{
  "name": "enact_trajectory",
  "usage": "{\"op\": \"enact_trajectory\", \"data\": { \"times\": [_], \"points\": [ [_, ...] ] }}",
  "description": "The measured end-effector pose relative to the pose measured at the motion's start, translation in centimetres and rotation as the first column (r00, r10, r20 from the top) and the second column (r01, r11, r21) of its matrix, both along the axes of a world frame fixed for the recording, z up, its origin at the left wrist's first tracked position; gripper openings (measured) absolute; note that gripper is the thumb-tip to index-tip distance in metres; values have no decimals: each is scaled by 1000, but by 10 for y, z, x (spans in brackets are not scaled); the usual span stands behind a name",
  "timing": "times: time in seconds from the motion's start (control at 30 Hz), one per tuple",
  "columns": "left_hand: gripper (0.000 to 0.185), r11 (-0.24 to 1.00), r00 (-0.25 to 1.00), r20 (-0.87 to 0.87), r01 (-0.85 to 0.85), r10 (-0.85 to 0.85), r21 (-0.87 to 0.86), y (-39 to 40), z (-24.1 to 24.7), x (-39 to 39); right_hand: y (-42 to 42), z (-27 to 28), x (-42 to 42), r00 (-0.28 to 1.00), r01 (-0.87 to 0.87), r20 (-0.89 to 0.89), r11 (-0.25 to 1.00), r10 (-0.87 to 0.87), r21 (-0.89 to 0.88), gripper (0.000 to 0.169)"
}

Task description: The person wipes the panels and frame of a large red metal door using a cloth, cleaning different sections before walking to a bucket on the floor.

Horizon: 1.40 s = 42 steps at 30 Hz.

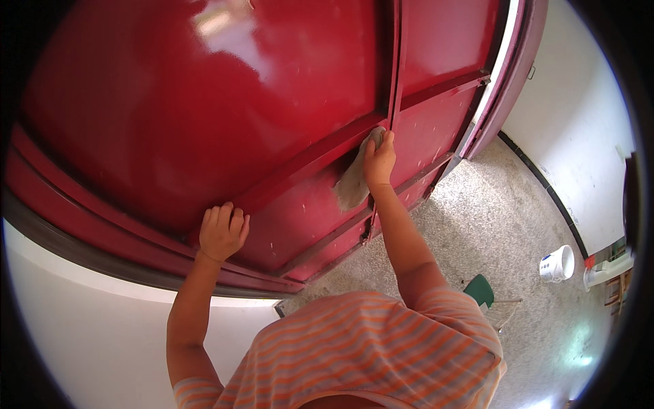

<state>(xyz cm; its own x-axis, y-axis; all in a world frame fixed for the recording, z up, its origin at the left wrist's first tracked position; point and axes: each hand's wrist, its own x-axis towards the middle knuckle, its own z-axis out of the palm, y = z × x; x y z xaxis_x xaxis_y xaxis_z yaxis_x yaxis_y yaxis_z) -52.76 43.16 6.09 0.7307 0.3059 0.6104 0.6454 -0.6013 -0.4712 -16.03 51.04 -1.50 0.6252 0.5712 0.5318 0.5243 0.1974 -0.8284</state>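
Note:
A glossy red metal door (204, 128) with raised crossbars fills the view before me. My right hand (380, 159) grips a damp-looking grey cloth (353, 184), whose loose end hangs against a lower door panel. The top of the cloth meets the corner where a crossbar (317, 148) joins the upright bar (395, 66). Farther left, my left hand (223, 232) has its fingers bent over the same crossbar near the door's left side; its fingertips are partly hidden.
Right of the door lies a speckled floor (460, 225). On it are a white bucket (557, 265) and a green dustpan-like object (480, 291) beside a thin stick. White walls (567, 138) stand on both sides. Light shows through a gap at the door's right edge.

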Motion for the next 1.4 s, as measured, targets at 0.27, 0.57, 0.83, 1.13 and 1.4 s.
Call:
{"op": "enact_trajectory", "data": {
  "times": [0.27, 0.57, 0.83, 1.13, 1.4],
  "points": [
    [33, 998, 999, 32, -11, 13, -58, -2, -2, -5, 6, -40, 8, 974, -73, -213, 997, 75, 17, 30],
    [21, 992, 998, 58, 25, -18, -121, 2, -1, -10, -1, -52, -53, 756, -386, -490, 900, 435, 203, 53],
    [23, 990, 995, 91, 47, -35, -132, -1, 1, -9, -56, -75, -217, 835, -546, 113, 837, 539, 44, 28],
    [23, 986, 996, 85, 6, 8, -165, -5, -3, -12, -93, -59, -337, 124, -983, -79, 133, 989, 123, 22],
    [24, 991, 998, 66, 5, 4, -135, -2, -2, -12, -49, -61, -193, 596, -764, 447, 643, 667, 60, 26]
  ]
}}
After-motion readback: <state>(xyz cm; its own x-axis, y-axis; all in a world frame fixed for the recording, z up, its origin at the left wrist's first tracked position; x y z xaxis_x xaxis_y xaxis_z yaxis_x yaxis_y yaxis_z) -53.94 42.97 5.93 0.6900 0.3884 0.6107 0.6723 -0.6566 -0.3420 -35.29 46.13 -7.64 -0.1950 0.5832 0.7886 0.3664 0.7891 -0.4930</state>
